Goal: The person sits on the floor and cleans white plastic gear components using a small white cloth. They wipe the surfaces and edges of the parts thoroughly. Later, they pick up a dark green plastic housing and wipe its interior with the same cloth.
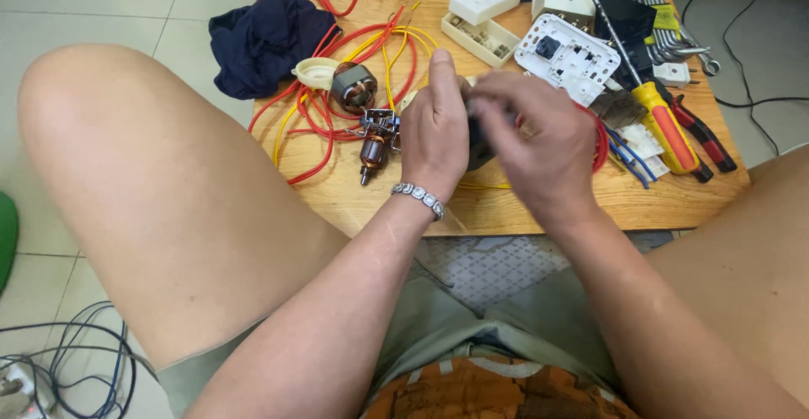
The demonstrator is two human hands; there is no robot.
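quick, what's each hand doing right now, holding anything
Left hand: closed around a dark object, mostly hidden by both hands.
Right hand: fingers curled on the same dark object; blurred, so the grip cannot be told.

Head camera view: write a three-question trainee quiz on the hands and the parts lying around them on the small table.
1. True or false: the left hand wears a bracelet at the wrist.
2. Which tool lies to the right of the right hand? A) a hammer B) a screwdriver with a yellow and orange handle C) a saw
3. Fill in: left of both hands, a copper-wound motor rotor lies among red and ____ wires on the wooden table.

Key: 1 true; 2 B; 3 yellow. The dark object held between the hands is mostly hidden and blurred, so no question covers it.
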